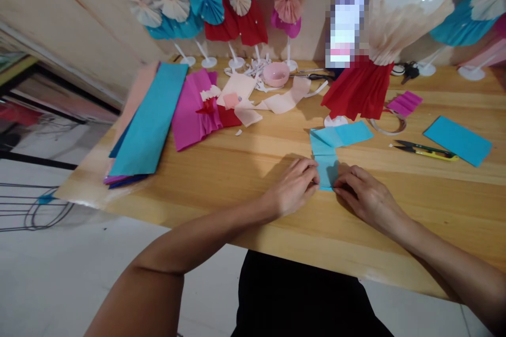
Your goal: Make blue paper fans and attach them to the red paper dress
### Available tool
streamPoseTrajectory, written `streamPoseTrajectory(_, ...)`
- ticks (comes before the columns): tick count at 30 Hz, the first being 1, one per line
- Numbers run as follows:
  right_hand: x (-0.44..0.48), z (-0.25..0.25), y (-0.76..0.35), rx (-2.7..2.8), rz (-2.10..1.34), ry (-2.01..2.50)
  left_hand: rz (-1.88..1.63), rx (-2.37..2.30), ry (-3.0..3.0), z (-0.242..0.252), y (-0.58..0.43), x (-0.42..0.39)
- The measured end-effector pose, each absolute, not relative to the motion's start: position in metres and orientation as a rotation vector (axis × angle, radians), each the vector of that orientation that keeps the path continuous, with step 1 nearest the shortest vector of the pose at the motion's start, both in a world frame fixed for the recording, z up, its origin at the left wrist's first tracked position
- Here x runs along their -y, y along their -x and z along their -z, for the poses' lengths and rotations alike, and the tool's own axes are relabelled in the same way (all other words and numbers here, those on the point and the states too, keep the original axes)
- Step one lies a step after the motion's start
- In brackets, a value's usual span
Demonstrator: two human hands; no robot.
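Note:
A light blue paper strip (pixel 331 148) lies on the wooden table (pixel 253 210), partly folded, with its far end bent to the right. My left hand (pixel 294 185) pinches the near end of the strip from the left, fingers closed on its edge. My right hand (pixel 363 195) presses and grips the same end from the right, fingers curled on the paper.
Yellow-handled snips (pixel 427 150) and a blue paper sheet (pixel 457 140) lie to the right. A red paper dress on a stand (pixel 358 89), a tape ring (pixel 389 126), long blue (pixel 152 118) and magenta (pixel 193 110) sheets, scraps and a pink bowl (pixel 275 73) lie further back.

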State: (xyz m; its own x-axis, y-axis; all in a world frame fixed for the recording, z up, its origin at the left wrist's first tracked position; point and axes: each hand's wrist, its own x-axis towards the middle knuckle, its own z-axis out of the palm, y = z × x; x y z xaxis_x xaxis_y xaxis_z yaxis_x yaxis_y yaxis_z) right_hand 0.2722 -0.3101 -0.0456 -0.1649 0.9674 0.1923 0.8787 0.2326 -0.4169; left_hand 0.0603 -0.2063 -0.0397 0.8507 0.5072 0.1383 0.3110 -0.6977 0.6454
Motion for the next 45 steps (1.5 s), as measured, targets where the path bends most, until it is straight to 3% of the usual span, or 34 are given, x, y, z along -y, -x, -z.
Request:
streamPoseTrajectory(16,0.3141,0.0465,-0.269,2.218,-0.093,1.619,-0.337,-0.534,-2.578,0.0419,-0.0608,0.2058)
streamPoseTrajectory(45,0.3155,0.0491,-0.2685,2.118,-0.217,1.63,-0.376,-0.504,-2.638,0.0437,-0.0629,0.21)
